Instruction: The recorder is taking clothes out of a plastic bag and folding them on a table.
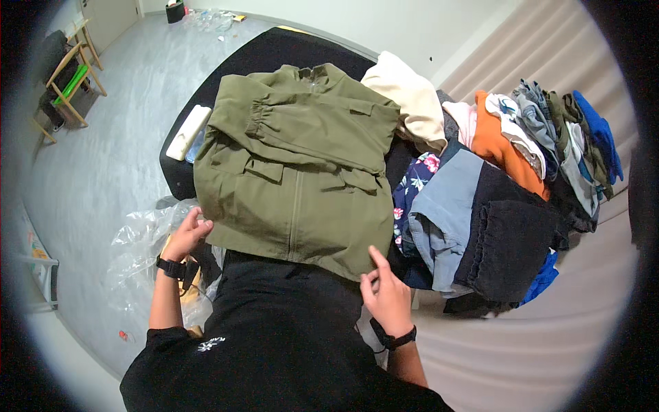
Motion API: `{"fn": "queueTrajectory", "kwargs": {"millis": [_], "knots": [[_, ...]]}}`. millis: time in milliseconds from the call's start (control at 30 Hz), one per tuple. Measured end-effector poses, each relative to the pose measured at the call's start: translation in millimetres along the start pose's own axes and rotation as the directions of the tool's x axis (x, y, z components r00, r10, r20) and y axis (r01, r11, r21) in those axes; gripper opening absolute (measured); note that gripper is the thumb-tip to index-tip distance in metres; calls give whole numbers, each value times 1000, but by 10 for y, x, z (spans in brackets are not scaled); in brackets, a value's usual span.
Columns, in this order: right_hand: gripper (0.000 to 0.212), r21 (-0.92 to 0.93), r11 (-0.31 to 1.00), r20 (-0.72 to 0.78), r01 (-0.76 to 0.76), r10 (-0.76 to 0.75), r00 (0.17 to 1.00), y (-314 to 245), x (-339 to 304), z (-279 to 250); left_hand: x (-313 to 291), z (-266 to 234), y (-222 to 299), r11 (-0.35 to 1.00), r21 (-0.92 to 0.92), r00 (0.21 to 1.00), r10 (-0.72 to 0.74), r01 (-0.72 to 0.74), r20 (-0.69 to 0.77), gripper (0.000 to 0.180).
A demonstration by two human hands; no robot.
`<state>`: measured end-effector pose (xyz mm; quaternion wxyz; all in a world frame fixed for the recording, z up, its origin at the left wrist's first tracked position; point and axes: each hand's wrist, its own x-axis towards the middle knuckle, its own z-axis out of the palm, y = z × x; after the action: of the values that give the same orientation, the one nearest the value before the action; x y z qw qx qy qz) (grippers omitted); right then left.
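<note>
An olive-green zip jacket [309,213] lies spread front side up on the black-covered surface [237,62], its collar at the far end and its hem toward me. One sleeve is folded across its chest. Beside the jacket's near left corner is my left hand [187,235], fingers apart and nothing in them. At the near right corner of the hem, my right hand [386,294] has its index finger stretched out along the cloth, with the thumb close to the edge. Some of its other fingers are hidden or curled.
Right of the jacket are heaped clothes: a cream garment [405,96], an orange one [504,147], a black-and-grey one [508,240] and several more. A white long object [189,132] lies on the left edge. Clear plastic bags [141,240] and a wooden chair [72,86] stand left.
</note>
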<state>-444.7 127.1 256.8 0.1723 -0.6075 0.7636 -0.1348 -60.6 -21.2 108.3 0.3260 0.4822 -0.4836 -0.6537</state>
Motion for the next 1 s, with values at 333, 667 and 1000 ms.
{"fn": "queueTrajectory", "kwargs": {"millis": [333, 667, 1000], "knots": [[75, -71, 983, -43, 167, -171, 984, 323, -16, 215, -219, 35, 397, 973, -207, 994, 112, -105, 20, 50], [66, -1, 890, -160, 457, -451, 878, 447, 69, 163, -334, 153, 816, 893, 379, 959, 279, -242, -44, 22], [59, 75, 785, -203, 615, -591, 780, 196, -34, -518, -631, 39, 1513, 701, 223, 722, 692, -678, 21, 10]]}}
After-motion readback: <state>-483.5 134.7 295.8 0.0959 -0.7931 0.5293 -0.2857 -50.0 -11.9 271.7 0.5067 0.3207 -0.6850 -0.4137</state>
